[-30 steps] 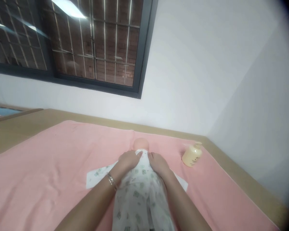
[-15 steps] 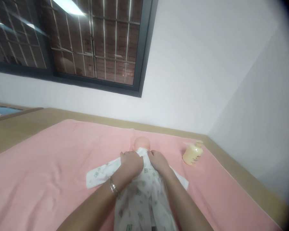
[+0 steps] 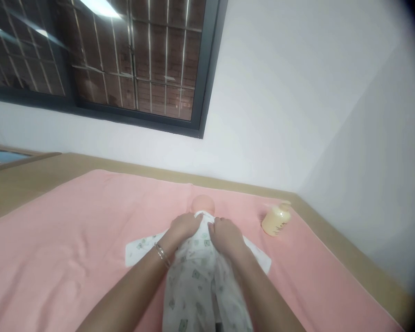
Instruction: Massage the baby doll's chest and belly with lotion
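A dark-framed barred window (image 3: 107,60) fills the upper left above a tan wooden surface (image 3: 24,177) spread with a pink towel (image 3: 65,240). On the towel lies a baby doll (image 3: 203,204), head toward the wall, dressed in a white printed garment (image 3: 195,281) with one sleeve spread flat to the left. The left hand (image 3: 185,227), with a bracelet (image 3: 162,256) at its wrist, rests on the garment's neckline with bent fingers; it is hard to tell whether they pinch the cloth or only press it. The right hand (image 3: 226,235) sits just beside it, fingers curled and gripping the garment below the doll's chin. Further right, a pale yellow lotion bottle (image 3: 275,220) stands tilted near the towel's edge.
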Tool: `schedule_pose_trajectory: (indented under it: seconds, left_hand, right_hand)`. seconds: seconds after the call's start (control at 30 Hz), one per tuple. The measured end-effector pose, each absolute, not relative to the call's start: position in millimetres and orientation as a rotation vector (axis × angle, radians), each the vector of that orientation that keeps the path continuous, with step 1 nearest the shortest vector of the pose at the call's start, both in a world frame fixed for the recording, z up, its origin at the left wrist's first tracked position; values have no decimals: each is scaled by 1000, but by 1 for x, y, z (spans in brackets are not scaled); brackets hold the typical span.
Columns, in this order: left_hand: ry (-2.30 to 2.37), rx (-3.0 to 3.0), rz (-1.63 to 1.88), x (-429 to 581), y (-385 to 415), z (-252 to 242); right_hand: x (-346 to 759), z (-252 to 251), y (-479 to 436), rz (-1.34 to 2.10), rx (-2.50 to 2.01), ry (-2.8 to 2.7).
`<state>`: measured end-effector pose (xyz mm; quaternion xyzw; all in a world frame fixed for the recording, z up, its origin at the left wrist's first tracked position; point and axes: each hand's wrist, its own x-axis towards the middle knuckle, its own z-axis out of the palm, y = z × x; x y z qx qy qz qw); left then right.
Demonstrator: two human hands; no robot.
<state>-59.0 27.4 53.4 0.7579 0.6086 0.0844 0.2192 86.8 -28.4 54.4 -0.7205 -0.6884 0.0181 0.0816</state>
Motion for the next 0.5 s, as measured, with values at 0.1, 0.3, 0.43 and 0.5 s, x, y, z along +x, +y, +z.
schedule_pose_trajectory:
  seconds: [0.1,0.3,0.43,0.5]
  left_hand:
    - [1698,2096,316,-53,34,44]
    - [1668,2080,393,-55,39,44]
    - [1640,2082,399,-57,41,46]
    - [1624,2087,402,-58,43,45]
  right_hand:
    - [100,49,-17,259,-2112,-1978]
    - [116,36,-1,491,-2008,-1929]
    - [106,39,-6,346,-2128,-1940]
    - [100,42,-9,312,-2185,-1927]
